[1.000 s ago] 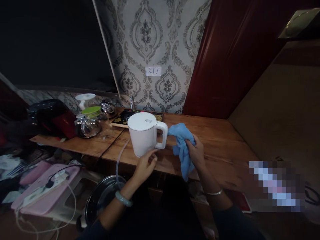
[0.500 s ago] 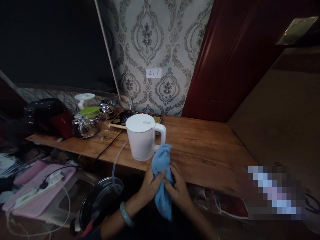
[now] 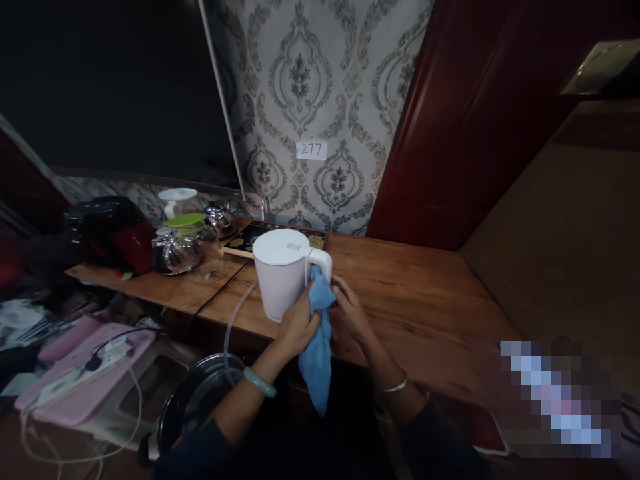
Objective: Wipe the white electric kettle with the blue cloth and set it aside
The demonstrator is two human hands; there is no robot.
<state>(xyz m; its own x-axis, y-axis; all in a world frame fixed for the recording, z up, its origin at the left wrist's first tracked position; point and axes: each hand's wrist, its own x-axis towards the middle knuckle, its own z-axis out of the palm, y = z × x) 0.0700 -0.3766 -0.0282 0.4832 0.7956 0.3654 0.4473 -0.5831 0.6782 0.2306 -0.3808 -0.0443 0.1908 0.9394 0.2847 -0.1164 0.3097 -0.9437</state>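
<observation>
A white electric kettle point(image 3: 280, 280), lid down, stands upright near the front edge of the wooden shelf, its handle towards the right. My left hand point(image 3: 299, 325) is closed on a blue cloth point(image 3: 318, 360) beside the kettle's lower right side. The cloth's upper end reaches into the handle's opening, and its tail hangs below the shelf edge. My right hand point(image 3: 350, 308) is at the outer side of the handle, touching or very near the cloth; whether its fingers grip anything is hard to make out.
An induction cooktop point(image 3: 245, 240) lies behind the kettle. Glass pots with a green lid point(image 3: 185, 223) and a black and red appliance point(image 3: 113, 233) stand to the left. A clear tube point(image 3: 234, 327) runs down to a basin point(image 3: 195, 387). A power strip point(image 3: 85, 373) rests on a pink stool point(image 3: 75, 407).
Both hands have moved up and forward to the kettle's handle with the cloth. My hands have drawn apart, and the cloth's top is now inside the handle's opening.
</observation>
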